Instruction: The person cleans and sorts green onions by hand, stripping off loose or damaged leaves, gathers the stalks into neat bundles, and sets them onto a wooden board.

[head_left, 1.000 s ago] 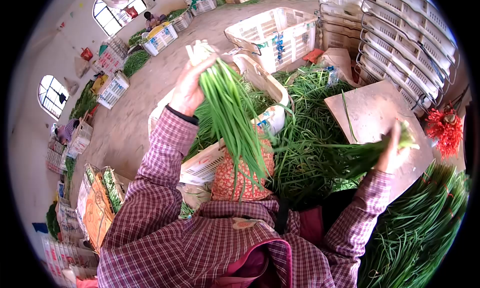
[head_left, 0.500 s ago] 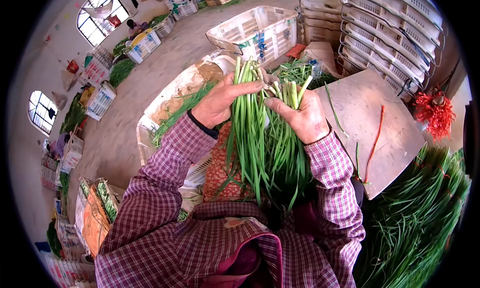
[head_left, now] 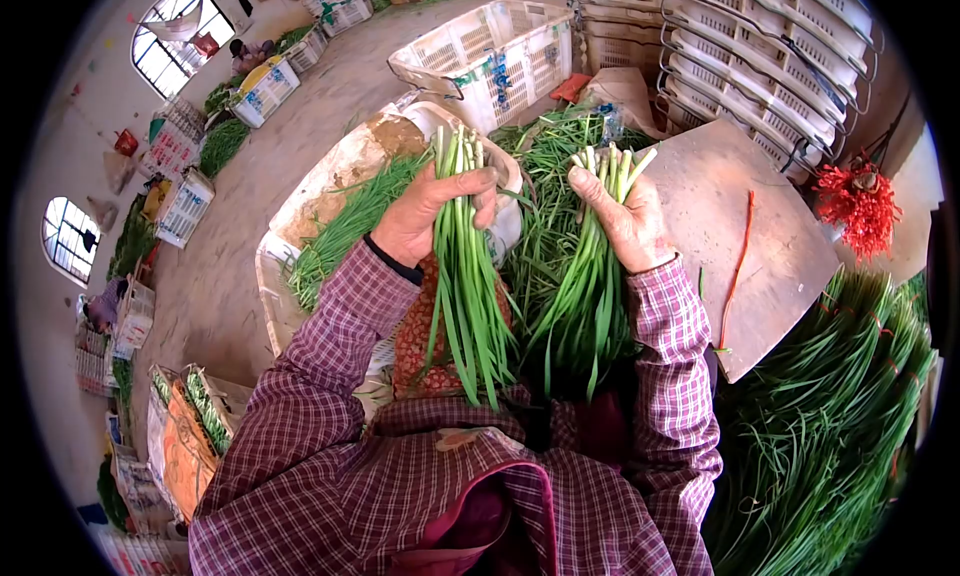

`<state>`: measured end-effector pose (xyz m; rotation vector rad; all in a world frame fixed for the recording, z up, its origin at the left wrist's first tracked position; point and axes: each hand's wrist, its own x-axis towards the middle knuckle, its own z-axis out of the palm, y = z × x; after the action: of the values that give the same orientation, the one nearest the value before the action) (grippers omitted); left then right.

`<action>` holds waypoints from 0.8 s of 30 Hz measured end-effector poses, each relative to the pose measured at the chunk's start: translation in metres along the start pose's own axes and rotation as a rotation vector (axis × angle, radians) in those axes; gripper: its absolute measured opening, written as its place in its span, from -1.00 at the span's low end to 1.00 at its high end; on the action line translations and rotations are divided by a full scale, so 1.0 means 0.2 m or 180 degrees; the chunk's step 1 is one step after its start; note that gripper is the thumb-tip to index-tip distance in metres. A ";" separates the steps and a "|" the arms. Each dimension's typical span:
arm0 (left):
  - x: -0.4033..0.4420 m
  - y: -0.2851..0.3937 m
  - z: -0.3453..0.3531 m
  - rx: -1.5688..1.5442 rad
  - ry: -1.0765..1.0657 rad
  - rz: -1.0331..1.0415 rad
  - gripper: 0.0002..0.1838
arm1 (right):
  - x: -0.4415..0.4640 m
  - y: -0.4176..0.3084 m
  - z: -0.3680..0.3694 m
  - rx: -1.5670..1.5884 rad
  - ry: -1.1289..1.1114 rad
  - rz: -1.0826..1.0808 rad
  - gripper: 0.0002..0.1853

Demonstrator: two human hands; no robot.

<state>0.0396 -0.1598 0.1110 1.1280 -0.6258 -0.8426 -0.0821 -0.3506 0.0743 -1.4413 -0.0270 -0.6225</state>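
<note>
My left hand (head_left: 432, 211) is closed round a bunch of garlic chives (head_left: 465, 286), pale cut ends up and green leaves hanging toward my lap. Held apart from it, a second bunch of garlic chives (head_left: 585, 291) hangs from my right hand (head_left: 632, 216), its whitish stems poking out above the thumb. Between and behind the two bunches lies a heap of loose green leaves (head_left: 545, 201). Beside my right hand is a flat board (head_left: 775, 266) with a red tie (head_left: 738, 266) lying on it.
A large pile of chives (head_left: 820, 426) lies at the right. Red ties (head_left: 858, 204) hang in a bundle beyond the board. White crates (head_left: 760, 66) are stacked at the back right, near a single crate (head_left: 500, 61). A dirty white tub (head_left: 275, 286) stands at my left. People sit farther off.
My hands have moved apart, so the chives now hang as two separate bunches. The green strands on the board have mostly gone from sight. The view has shifted slightly.
</note>
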 end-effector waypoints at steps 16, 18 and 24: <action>0.00 -0.31 0.18 -0.1187 0.0132 0.0044 -0.60 | -0.07 0.07 0.17 -0.2055 0.0709 -0.0714 -0.41; -0.01 -0.28 0.20 -0.0996 -0.0044 -0.0010 -0.59 | -0.04 0.07 0.14 -0.2925 0.0673 -0.0813 -0.28; 0.03 -0.27 0.18 -0.0612 -0.0249 -0.0460 -0.63 | 0.02 0.00 0.05 -0.2294 0.0028 -0.0609 -0.15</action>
<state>0.0008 -0.1930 0.0719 0.9771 -0.5197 -1.0524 -0.0745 -0.3426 0.0786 -2.1485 0.0749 -0.8437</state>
